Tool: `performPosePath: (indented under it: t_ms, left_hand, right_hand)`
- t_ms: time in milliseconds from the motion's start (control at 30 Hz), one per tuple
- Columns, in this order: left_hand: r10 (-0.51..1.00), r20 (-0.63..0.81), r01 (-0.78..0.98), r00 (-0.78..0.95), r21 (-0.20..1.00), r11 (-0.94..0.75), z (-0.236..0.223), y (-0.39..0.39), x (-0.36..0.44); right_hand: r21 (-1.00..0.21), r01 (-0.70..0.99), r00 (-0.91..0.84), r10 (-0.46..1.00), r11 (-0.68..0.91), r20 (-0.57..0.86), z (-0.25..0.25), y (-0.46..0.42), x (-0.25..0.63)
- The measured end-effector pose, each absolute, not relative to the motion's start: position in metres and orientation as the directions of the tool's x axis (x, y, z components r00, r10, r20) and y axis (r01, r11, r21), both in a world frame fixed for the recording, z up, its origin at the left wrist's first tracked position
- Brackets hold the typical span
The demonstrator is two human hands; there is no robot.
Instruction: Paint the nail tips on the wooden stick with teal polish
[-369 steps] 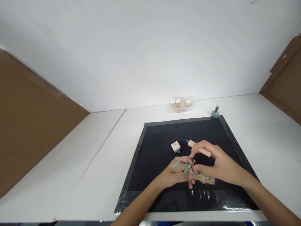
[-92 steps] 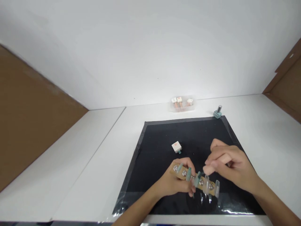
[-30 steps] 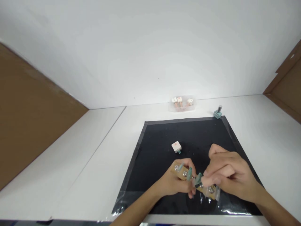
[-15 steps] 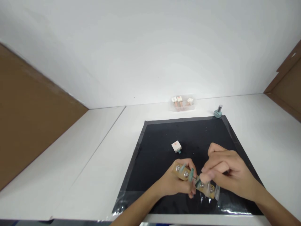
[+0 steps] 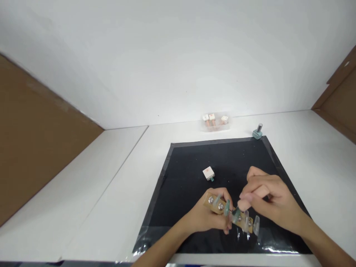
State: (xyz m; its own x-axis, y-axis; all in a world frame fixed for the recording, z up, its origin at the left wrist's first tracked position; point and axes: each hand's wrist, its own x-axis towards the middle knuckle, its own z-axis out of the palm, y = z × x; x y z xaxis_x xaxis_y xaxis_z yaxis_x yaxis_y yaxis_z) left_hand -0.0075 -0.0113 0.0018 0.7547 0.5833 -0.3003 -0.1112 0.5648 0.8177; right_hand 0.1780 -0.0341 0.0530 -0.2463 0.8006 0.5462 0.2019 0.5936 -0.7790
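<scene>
My left hand (image 5: pixel 207 217) is closed around a tan strip (image 5: pixel 216 207) set with round silver studs. Several false nail tips (image 5: pixel 227 207) stand along it, some green and others clear or whitish. My right hand (image 5: pixel 274 202) pinches the peach handle (image 5: pixel 253 197) of a nail polish brush, its dark tip at a green nail near the strip's middle. Beyond the hands, a white square bottle (image 5: pixel 208 172) with a green neck lies on the black mat (image 5: pixel 191 159). My left fingers and the nails partly hide the strip.
At the back, a clear plastic tray (image 5: pixel 218 128) holds several white bottles with peach handles. A teal piece with a silver cylinder (image 5: pixel 257 132) stands by the mat's far right corner. Brown cardboard panels (image 5: pixel 41 141) rise at both sides, with a white wall behind.
The brush in my right hand has shifted slightly up and right along the green nail, uncovering more of it. My left hand and the strip have barely moved.
</scene>
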Motion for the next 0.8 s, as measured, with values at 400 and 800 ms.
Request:
performPosePath:
  t_ms: [400,800]
  left_hand:
    - [0.580,-0.278,-0.124,0.765,0.821,0.557,0.0017,-0.0120,-0.0092]
    - [0.585,-0.261,-0.140,0.768,0.822,0.551,-0.0017,-0.0116,-0.0114]
  right_hand:
    - [-0.763,0.200,-0.223,0.787,0.615,0.575,0.0549,-0.0327,0.1774]
    - [-0.736,0.224,-0.214,0.769,0.639,0.602,0.0539,-0.0319,0.1790]
